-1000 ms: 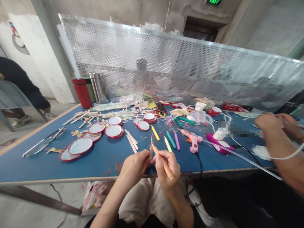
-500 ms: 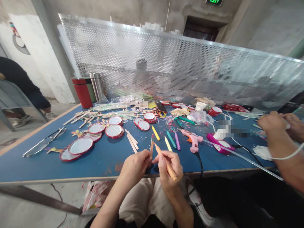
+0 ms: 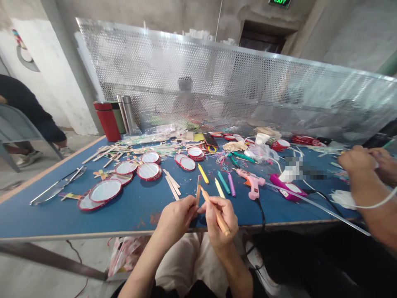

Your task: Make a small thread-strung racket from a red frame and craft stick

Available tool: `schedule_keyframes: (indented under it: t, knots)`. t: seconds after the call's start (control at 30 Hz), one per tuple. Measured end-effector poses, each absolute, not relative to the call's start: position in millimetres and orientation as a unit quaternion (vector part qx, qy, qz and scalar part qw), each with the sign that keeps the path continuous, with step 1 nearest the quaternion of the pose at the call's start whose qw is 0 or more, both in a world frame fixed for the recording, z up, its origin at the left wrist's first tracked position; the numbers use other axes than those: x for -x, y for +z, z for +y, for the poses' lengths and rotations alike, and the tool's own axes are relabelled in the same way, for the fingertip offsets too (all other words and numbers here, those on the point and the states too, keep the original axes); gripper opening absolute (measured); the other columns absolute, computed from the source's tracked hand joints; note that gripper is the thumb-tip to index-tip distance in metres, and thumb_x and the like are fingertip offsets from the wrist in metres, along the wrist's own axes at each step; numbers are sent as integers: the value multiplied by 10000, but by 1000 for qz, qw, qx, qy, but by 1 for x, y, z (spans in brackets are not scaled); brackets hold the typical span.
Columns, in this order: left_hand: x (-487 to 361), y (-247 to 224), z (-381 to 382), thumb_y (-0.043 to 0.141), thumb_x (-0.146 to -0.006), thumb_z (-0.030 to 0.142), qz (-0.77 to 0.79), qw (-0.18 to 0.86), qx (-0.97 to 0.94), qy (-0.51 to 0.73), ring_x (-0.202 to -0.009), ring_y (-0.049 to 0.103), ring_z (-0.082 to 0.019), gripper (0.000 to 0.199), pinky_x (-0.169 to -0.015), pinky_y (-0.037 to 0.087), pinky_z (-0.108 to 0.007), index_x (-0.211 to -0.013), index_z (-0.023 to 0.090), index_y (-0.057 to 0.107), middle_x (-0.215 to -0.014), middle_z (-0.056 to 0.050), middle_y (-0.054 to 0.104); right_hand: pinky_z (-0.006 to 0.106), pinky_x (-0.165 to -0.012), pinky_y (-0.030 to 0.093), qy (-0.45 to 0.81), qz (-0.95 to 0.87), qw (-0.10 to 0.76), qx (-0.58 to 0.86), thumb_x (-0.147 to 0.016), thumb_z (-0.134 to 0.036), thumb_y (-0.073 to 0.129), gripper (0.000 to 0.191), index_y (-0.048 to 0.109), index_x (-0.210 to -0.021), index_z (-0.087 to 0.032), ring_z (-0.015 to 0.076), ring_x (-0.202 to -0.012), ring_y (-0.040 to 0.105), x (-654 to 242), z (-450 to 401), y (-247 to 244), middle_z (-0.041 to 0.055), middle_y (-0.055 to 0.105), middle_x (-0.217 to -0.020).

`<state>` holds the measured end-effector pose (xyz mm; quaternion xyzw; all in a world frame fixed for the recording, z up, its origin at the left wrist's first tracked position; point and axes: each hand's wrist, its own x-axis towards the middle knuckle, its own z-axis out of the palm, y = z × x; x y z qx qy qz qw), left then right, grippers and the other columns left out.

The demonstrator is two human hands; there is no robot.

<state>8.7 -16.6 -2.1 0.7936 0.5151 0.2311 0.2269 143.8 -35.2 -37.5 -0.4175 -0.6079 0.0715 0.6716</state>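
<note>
My left hand [image 3: 176, 217] is closed on a wooden craft stick [image 3: 198, 189], which stands up from the fingertips and is tinted orange-brown with a reddish top. In my right hand [image 3: 228, 213] an orange marker [image 3: 219, 217] is gripped like a pen, its tip at the stick's right edge. Whether tip and stick touch, I cannot tell. Just beyond lie a pale yellow marker [image 3: 220, 188], a teal marker [image 3: 224, 182], a purple marker [image 3: 231, 184] and a yellow marker [image 3: 203, 173]. Plain craft sticks [image 3: 171, 185] rest left of these.
Red-rimmed round discs [image 3: 149, 171] lie on the blue table [image 3: 130, 219]. A pink glue gun [image 3: 252, 182] with a cord lies at right, near another person's hands [image 3: 356, 161]. Flasks [image 3: 107, 122] stand at the back left, before a perforated metal screen [image 3: 155, 62].
The orange marker and my right hand have shifted slightly left, bringing the tip closer against the stick. My left hand stays almost still.
</note>
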Motion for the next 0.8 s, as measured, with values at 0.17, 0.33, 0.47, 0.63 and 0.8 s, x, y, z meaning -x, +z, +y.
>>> schedule_keyframes:
  t: [0.17,0.33,0.47,0.63,0.8]
  knots:
    - [-8,-2,-17,354,-861,260,511,219,-799,232,-562,438,-126,169,-551,279,-226,-695,228,358,-635,28,508,279,-610,555,67,-628,653,419,-879,-171,541,120,558,-991,-208,160,-661,682,-143,-36,-34,7,668,-733]
    - [-8,-1,-17,352,-875,265,515,213,-799,226,-558,447,-125,184,-548,288,-222,-697,228,381,-631,28,518,291,-617,564,67,-631,643,428,-887,-186,533,110,553,-993,-201,181,-705,695,-143,-36,-34,19,667,-721]
    - [-9,0,-17,364,-883,267,516,210,-799,229,-547,443,-122,203,-543,286,-223,-685,227,390,-619,31,513,287,-608,563,74,-626,648,427,-888,-188,524,100,550,-984,-200,172,-673,684,-144,-37,-35,26,667,-736]
    - [-9,-2,-16,369,-884,251,514,207,-799,235,-540,424,-119,195,-536,272,-223,-691,226,391,-612,37,490,289,-618,564,71,-636,639,426,-885,-180,529,101,549,-982,-201,182,-724,692,-143,-37,-35,40,676,-769]
    - [-9,-3,-16,384,-885,238,518,206,-799,228,-540,424,-118,205,-536,261,-228,-681,224,380,-608,41,492,287,-629,563,77,-616,660,424,-888,-176,530,111,557,-992,-206,159,-664,678,-144,-36,-39,25,670,-773]
